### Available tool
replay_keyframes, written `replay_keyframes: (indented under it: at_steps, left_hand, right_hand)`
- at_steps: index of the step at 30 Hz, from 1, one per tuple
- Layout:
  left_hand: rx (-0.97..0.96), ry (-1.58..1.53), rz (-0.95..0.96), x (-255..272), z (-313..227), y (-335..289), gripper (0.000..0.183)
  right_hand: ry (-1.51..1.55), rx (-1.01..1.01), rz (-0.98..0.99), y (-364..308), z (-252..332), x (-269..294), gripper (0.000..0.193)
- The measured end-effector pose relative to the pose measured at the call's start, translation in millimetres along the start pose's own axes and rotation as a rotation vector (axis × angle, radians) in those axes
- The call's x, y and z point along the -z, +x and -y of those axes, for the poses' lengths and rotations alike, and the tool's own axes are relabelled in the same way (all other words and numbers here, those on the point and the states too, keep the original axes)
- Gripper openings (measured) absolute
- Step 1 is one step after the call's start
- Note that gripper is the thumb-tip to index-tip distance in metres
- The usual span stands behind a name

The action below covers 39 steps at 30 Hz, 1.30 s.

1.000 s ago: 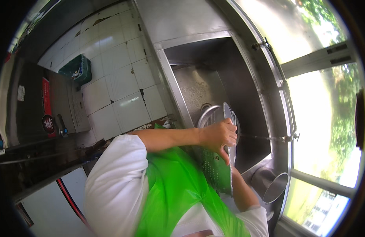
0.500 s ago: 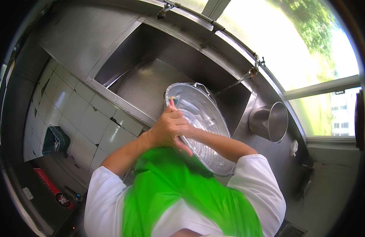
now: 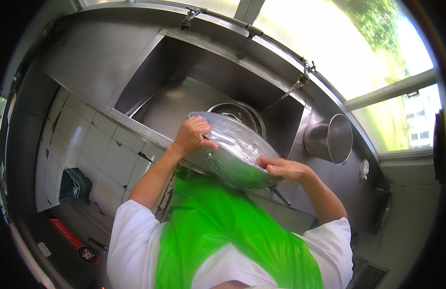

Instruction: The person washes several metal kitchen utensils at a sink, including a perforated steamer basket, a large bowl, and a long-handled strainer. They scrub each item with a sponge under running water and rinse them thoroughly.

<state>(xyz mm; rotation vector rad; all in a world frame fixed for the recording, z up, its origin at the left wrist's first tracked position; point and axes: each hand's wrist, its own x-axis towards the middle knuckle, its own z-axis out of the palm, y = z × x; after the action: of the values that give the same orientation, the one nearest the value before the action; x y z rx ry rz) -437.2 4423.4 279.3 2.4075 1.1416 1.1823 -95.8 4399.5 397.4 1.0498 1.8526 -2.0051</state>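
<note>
A large metal colander (image 3: 237, 135) with rows of small holes is tilted over the front edge of the sink (image 3: 184, 89), against my green apron (image 3: 208, 207). My left hand (image 3: 193, 135) grips its left rim, with the thumb on the near side. At the right end, my right hand (image 3: 283, 168) has its fingers bent inside the bowl. They are slightly blurred, and whatever is under them is hidden. Behind the colander, a round metal vessel (image 3: 256, 117) stands in the sink, partly covered by it.
Water runs from the right tap (image 3: 304, 79) into the sink; another tap (image 3: 188, 20) is at the back left. A metal pot (image 3: 324, 139) lies tipped on the right counter. On the tiled floor stands a green basket (image 3: 72, 185). Windows line the back.
My right hand has moved from the colander's left rim to its right end. The colander's near side has risen. A green pad seen earlier at my fingers no longer shows.
</note>
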Motion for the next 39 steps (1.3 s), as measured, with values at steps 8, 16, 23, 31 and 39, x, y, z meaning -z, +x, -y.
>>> replay_keyframes:
  at_steps: [8, 16, 23, 31, 39]
  left_hand:
    - [0.064, -0.063, 0.036, 13.8, 63.0, 9.7, 0.075]
    - [-0.024, 0.129, 0.383, 8.4, -23.4, 13.5, 0.062]
    - [-0.211, 0.167, 0.280, 26.3, -36.6, 24.3, 0.057]
    - [-0.271, 0.282, 0.212, 50.9, 0.3, 21.6, 0.045]
    - [-0.182, 0.307, 0.549, 42.9, -20.2, -5.5, 0.037]
  right_hand:
    - [-0.508, 0.147, -0.623, 22.8, -41.9, -32.8, 0.041]
    - [-0.634, 0.419, -0.928, 78.8, -7.5, -45.0, 0.042]
    - [-0.570, 0.529, -0.929, 99.9, -38.9, -60.9, 0.043]
    - [-0.689, 0.303, -0.866, 68.3, -83.2, -36.5, 0.038]
    - [-0.704, 0.207, -0.825, 65.3, -62.9, -58.5, 0.033]
